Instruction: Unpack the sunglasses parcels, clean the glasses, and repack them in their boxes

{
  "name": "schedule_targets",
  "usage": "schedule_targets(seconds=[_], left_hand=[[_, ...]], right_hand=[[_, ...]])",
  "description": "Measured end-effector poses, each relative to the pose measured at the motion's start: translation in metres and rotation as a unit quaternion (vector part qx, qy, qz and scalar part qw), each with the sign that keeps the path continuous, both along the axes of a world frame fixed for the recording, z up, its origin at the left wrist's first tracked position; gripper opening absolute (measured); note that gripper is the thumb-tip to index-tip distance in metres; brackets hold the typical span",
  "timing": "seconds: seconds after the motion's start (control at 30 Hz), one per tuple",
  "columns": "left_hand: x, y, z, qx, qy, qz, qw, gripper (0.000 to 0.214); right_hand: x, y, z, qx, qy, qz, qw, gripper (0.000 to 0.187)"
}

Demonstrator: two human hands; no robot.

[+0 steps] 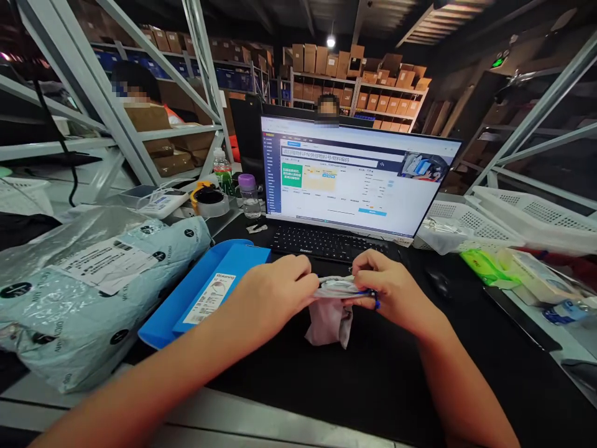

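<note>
Fingers of left hand (275, 291) and right hand (394, 289) pinch a limp grey pouch (329, 322): light, soft, probably best held by its edge.

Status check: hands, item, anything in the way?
Both closed: left hand and right hand pinch the crumpled grey pouch over the black mat. Beside left hand, blue tray; keyboard just behind. Nothing blocking.

Single view, head-worn. Faces forward and down over black desk (382, 379). Close in: forearms enter from bottom edge, left hand (275, 292) and right hand (396, 289) meet on grey bag (329, 320) at frame centre. Laptop (349, 180) upper centre, shelves (373, 87) far along top. Wide lens, edges bowed.
</note>
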State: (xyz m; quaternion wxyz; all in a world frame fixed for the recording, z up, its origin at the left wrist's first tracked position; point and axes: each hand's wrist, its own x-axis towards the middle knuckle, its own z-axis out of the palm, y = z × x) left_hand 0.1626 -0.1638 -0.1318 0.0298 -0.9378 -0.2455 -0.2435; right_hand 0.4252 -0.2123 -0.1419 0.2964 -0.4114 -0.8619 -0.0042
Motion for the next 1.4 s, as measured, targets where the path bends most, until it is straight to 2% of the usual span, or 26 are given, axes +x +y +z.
schedule_targets(seconds=[0.1,0.13,0.2,0.3,0.37,0.47,0.6,0.67,0.73,0.83,0.93,1.0,1.1,1.17,1.23,1.3,1.4], left_hand=[[-0.002,-0.012,-0.025,0.006,-0.124,0.009,0.992,0.003],[-0.001,-0.015,-0.035,-0.019,-0.179,-0.004,0.984,0.013],[0.002,-0.021,-0.054,-0.103,-0.288,-0.03,0.952,0.047],[0.009,-0.03,-0.079,-0.287,-0.382,-0.041,0.877,0.106],[0.014,-0.034,-0.091,-0.388,-0.387,-0.063,0.834,0.12],[0.018,-0.034,-0.098,-0.471,-0.373,-0.147,0.786,0.114],[0.018,-0.028,-0.101,-0.557,-0.377,-0.233,0.702,0.102],[0.016,-0.026,-0.104,-0.575,-0.379,-0.24,0.684,0.094],[0.014,-0.025,-0.108,-0.576,-0.376,-0.218,0.692,0.081],[0.009,-0.023,-0.112,-0.556,-0.388,-0.166,0.716,0.06],[0.005,-0.019,-0.114,-0.544,-0.424,-0.134,0.712,0.052],[0.003,-0.016,-0.115,-0.543,-0.446,-0.131,0.7,0.053],[0.002,-0.013,-0.113,-0.534,-0.459,-0.132,0.698,0.047],[0.001,-0.011,-0.111,-0.511,-0.457,-0.129,0.717,0.038],[-0.001,-0.011,-0.108,-0.481,-0.445,-0.126,0.744,0.029],[-0.003,-0.01,-0.107,-0.463,-0.441,-0.118,0.76,0.026],[-0.004,-0.009,-0.109,-0.453,-0.462,-0.09,0.757,0.028]], right_hand=[[-0.006,0.0,-0.009,0.042,-0.016,-0.01,0.999,0.011],[-0.009,0.001,-0.014,0.06,0.0,-0.002,0.998,0.014],[-0.017,0.001,-0.022,0.087,0.045,0.03,0.995,0.024],[-0.027,-0.003,-0.028,0.103,0.11,0.082,0.985,0.035],[-0.032,-0.009,-0.028,0.116,0.141,0.082,0.98,0.034],[-0.037,-0.017,-0.029,0.094,0.216,0.066,0.97,0.024],[-0.046,-0.018,-0.033,-0.082,0.37,0.123,0.917,0.012],[-0.047,-0.017,-0.034,-0.121,0.377,0.144,0.907,0.013],[-0.042,-0.014,-0.032,-0.102,0.324,0.156,0.928,0.011],[-0.022,-0.011,-0.022,-0.019,0.193,0.132,0.972,0.017],[0.0,-0.008,-0.01,0.004,0.086,0.099,0.991,0.022],[0.008,-0.009,-0.003,-0.006,0.049,0.068,0.996,0.026],[0.005,-0.017,0.006,0.037,0.077,0.006,0.996,0.036],[-0.004,-0.027,0.009,0.058,0.09,0.02,0.994,0.043],[-0.017,-0.036,0.008,0.058,0.057,0.072,0.994,0.05],[-0.03,-0.041,0.003,0.092,0.032,0.093,0.991,0.045],[-0.045,-0.043,-0.006,0.217,0.05,0.046,0.974,0.023]])
